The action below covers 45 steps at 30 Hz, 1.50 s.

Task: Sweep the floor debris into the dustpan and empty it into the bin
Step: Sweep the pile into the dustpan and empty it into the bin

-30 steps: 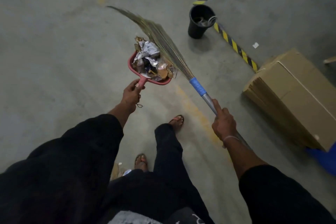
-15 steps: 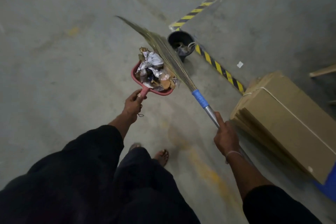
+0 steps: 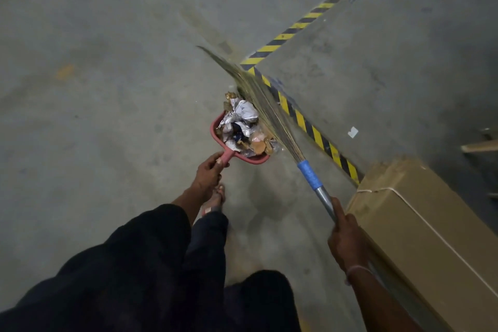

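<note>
Concrete floor grey, scuffed, under my feet. Near right: my right hand wrapped round metal broom handle, cardboard box just beside it. My left hand clenched on dustpan stub handle, pan held level off floor. Debris heaped: crumpled paper, wrappers; I judge light, loose, apt to spill if tipped. Stiff grass bristles lie against pile. Beyond: hazard tape. Bin not visible.
</note>
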{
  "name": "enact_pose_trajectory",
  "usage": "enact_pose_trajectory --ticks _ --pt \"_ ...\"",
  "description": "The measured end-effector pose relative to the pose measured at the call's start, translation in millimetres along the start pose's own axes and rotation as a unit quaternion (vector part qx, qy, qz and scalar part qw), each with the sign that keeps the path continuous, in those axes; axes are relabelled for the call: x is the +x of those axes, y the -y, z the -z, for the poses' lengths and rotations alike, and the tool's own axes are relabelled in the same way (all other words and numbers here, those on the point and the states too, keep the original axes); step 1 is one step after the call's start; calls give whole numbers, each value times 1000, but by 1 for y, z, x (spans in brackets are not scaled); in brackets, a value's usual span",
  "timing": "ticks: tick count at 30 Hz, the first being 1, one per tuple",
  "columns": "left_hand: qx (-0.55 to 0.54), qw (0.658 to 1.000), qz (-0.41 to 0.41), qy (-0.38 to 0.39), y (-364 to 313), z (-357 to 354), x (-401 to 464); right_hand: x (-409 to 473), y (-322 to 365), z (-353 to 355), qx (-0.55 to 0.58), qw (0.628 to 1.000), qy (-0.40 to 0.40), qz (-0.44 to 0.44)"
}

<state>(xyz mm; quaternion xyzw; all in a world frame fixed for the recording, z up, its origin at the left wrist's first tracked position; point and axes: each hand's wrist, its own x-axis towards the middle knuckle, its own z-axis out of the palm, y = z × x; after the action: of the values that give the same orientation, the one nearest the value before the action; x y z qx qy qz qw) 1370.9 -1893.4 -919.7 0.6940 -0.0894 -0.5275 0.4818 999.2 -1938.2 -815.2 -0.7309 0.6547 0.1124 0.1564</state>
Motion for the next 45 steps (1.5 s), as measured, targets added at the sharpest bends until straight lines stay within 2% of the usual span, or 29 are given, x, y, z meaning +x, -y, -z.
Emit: enact_pose_trajectory --ticks 12,21,25,31,39,45 --pt "38 996 77 -23 -2 -45 188 169 24 -47 -12 997 70 -40" --pt "127 990 67 -15 -67 -78 271 226 53 -49 9 993 103 -62" --pt "175 983 60 -7 -104 -86 293 234 62 -45 14 991 105 -77" --pt "344 938 42 -18 -141 -86 312 235 63 -43 12 991 115 -74" --pt "424 905 -41 -21 -166 -101 300 234 71 -44 6 991 111 -74" --pt "481 877 -24 -2 -180 -104 296 234 78 -40 7 990 114 -81"
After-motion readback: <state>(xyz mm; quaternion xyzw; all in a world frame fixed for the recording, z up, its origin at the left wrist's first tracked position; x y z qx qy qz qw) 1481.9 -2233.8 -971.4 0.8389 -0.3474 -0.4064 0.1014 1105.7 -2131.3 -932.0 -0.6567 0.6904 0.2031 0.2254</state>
